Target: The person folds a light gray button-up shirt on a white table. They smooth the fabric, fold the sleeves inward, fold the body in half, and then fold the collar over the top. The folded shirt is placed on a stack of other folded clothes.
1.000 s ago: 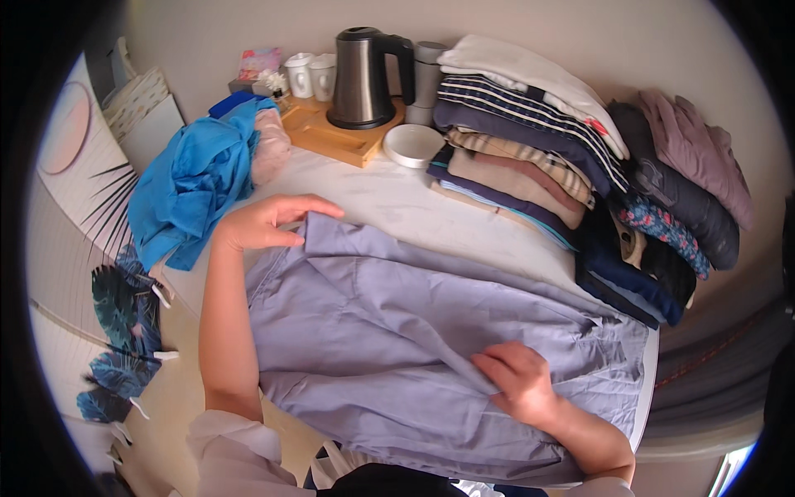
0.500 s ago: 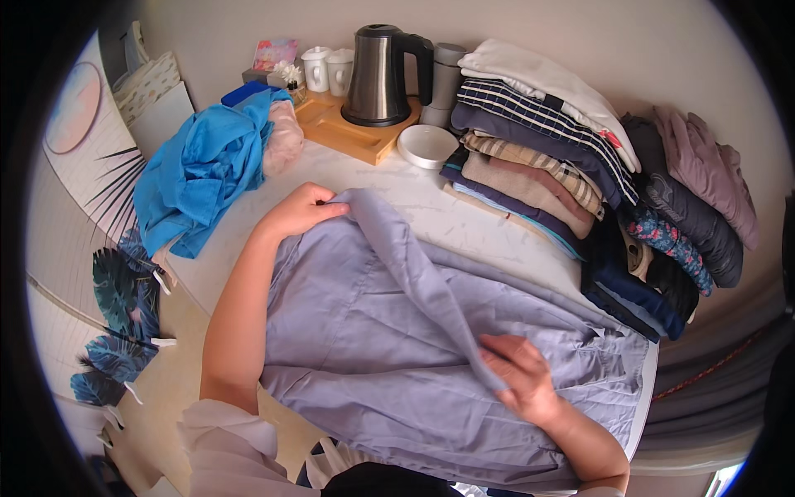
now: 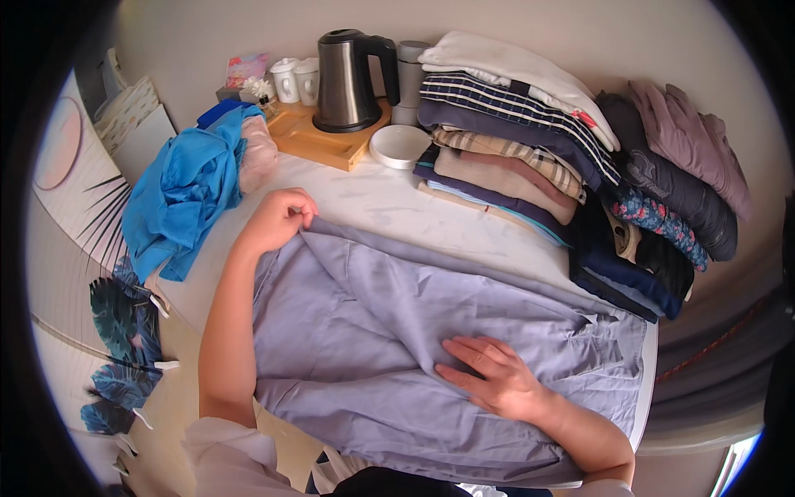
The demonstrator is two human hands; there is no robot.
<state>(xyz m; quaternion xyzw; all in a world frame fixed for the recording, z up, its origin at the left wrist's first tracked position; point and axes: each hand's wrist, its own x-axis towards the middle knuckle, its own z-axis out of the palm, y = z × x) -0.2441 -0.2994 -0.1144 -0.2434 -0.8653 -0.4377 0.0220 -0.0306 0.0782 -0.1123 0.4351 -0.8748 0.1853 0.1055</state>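
Note:
A lavender-grey garment (image 3: 356, 331) lies spread over the near part of the white table, with loose creases and a stitched band-like edge at its right end. At its far left corner, my left hand (image 3: 280, 219) pinches the cloth between thumb and fingers. My right hand (image 3: 493, 374) rests palm down on the middle of the garment, fingers extended and slightly apart. A soft diagonal fold runs through the fabric between the two hands. Which kind of garment it is, I cannot tell for sure.
Stacked folded clothes (image 3: 505, 157) stand at the back right, beside more folded garments (image 3: 687, 166). A steel kettle (image 3: 344, 87) is on a wooden tray (image 3: 331, 151), near a white dish (image 3: 400, 147). Crumpled blue cloth (image 3: 186, 182) sits on the table's left edge (image 3: 190, 294).
The raised flap of the garment has been laid down flat. My right hand has gone from gripping its edge to lying spread on the cloth; my left still pinches the corner.

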